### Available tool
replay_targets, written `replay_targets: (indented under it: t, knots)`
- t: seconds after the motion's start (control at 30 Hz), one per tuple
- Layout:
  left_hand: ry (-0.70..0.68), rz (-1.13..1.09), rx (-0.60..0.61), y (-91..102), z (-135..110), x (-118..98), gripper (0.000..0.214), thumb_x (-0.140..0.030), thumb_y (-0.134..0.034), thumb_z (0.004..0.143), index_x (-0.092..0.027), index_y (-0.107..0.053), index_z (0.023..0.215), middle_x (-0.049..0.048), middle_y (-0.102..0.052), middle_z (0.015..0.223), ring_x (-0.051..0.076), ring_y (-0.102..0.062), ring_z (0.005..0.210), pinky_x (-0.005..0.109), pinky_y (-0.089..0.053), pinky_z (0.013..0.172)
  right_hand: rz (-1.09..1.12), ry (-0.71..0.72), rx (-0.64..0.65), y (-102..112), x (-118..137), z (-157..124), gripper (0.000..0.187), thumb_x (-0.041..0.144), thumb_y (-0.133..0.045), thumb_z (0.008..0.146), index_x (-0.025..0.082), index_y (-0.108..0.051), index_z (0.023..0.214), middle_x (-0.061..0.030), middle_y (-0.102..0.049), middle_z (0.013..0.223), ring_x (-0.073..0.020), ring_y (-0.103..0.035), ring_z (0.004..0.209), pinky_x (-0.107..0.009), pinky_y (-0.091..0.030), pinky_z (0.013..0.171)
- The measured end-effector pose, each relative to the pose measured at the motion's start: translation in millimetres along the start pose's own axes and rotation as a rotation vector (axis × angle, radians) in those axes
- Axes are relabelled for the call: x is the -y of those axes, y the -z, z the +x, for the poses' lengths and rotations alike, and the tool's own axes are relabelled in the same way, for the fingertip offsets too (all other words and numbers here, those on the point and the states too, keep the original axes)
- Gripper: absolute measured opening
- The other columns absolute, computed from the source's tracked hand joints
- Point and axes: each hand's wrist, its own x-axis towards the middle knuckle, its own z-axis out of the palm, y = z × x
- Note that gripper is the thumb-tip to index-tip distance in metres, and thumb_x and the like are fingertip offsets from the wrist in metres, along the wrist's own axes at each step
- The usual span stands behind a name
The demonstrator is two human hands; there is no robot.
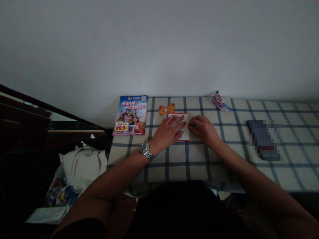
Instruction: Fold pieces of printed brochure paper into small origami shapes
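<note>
A small sheet of white paper (184,135) with red print and a red border lies on the checked tablecloth in front of me. Across its left and middle part, my left hand (168,130) rests flat with the fingers spread, a metal watch on that wrist. My right hand (201,127) is at the paper's right edge, fingers curled and pinched together there; the fingertips are partly hidden. Just behind the paper is an orange cartoon bear figure (166,109), lying on the cloth.
A stack of printed flyers (132,114) lies at the table's left end. A folded colourful paper piece (219,101) is near the wall. A blurred dark phone-like object (263,139) lies at right. White bags (83,166) stand below the table on the left.
</note>
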Motion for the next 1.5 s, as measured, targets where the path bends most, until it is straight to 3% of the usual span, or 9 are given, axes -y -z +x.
replay_targets:
  t: [0.5, 0.87, 1.5]
  knots:
    - [0.002, -0.005, 0.003, -3.9, -1, 1, 0.047, -0.039, -0.052, 0.11, -0.024, -0.057, 0.154, 0.0092, -0.05, 0.162, 0.031, -0.045, 0.149, 0.052, -0.037, 0.128, -0.042, 0.026, 0.078, 12, 14, -26, 0.033, 0.027, -0.075, 0.097, 0.02, -0.074, 0.129, -0.0153, -0.071, 0.132, -0.0347, -0.068, 0.119, -0.056, -0.06, 0.104]
    - [0.008, -0.018, 0.01, 0.0, 0, 1, 0.047, -0.039, -0.053, 0.11, -0.025, -0.056, 0.154, 0.0077, -0.05, 0.162, 0.03, -0.044, 0.149, 0.05, -0.036, 0.129, -0.063, 0.031, 0.104, 16, 23, -37, 0.04, 0.034, -0.075, 0.097, 0.022, -0.07, 0.135, -0.015, -0.067, 0.142, -0.0362, -0.063, 0.131, -0.06, -0.057, 0.11]
    - [0.011, -0.031, 0.012, 0.8, -1, 0, 0.046, -0.038, -0.051, 0.11, -0.026, -0.056, 0.154, 0.0093, -0.05, 0.162, 0.031, -0.044, 0.148, 0.053, -0.037, 0.127, -0.015, 0.042, 0.114, 12, 16, -42, 0.044, 0.038, -0.071, 0.099, 0.025, -0.067, 0.141, -0.0142, -0.066, 0.146, -0.0359, -0.062, 0.136, -0.063, -0.054, 0.113]
